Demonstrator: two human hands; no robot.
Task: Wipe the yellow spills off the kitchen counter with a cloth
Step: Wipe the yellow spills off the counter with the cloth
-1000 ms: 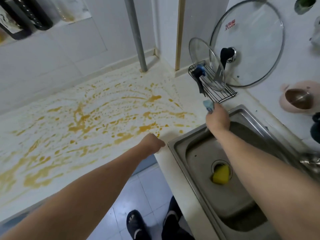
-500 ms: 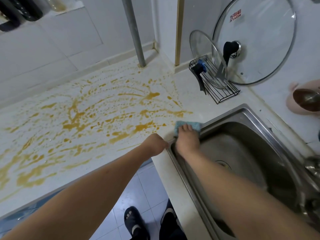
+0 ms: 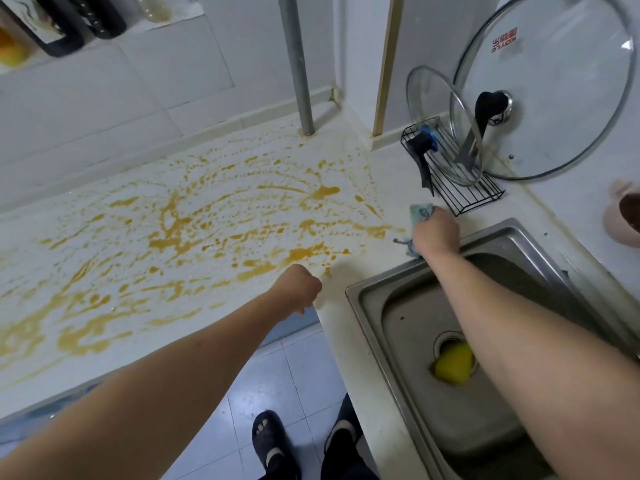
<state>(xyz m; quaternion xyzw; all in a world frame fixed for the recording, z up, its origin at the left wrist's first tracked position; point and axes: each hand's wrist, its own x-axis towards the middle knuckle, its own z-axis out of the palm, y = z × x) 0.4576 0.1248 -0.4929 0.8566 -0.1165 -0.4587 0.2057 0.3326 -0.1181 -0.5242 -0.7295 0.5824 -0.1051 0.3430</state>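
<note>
Brightness: moderate, even, cool white indoor light; source not in view.
Shadows: soft and faint; darkest inside the sink (image 3: pixel 460 424) basin, near end.
Glare: pale sheen on the large glass lid (image 3: pixel 568 98); small sparkles on the wet counter (image 3: pixel 349 344) at its near edge.
Blur: slight motion smear on the cloth (image 3: pixel 419 213); general compression softness.
Distortion: strong wide-angle bend, pipe (image 3: pixel 297 64) and wall tiles curved towards the edges.
Focus: shelf bottles (image 3: pixel 52 22) top left soft.
</note>
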